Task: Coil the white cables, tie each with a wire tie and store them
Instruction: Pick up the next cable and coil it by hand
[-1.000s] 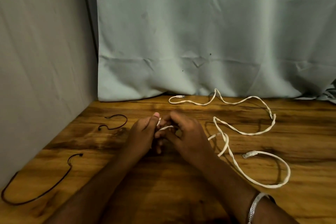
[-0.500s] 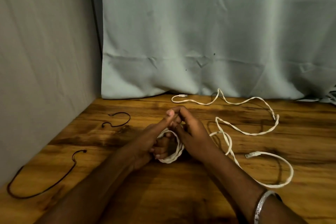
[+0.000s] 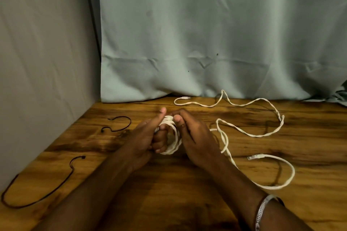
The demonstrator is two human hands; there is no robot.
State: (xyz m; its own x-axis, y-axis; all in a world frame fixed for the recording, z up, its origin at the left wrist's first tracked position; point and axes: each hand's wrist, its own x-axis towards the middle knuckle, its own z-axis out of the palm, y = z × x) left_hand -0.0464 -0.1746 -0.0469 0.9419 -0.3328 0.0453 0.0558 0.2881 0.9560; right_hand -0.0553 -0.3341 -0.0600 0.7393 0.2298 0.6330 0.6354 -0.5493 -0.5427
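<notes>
coil started, most of the cable still loose

left hand [image 3: 148, 137] mid-desk, fingers curled through a small coil [image 3: 171, 137] of white cable [image 3: 249, 134], thumb up. right hand [image 3: 195, 137] pinches the strand at the coil's top. the rest trails right in slack loops toward the desk's right edge and back edge, one plug [image 3: 252, 157] lying free. two dark wire ties [image 3: 117, 124] lie toward the left edge, untouched. risks, by my reading: loose loops crossing each other could snag as they feed in; turns could slip off the fingers if the pinch eases.
</notes>
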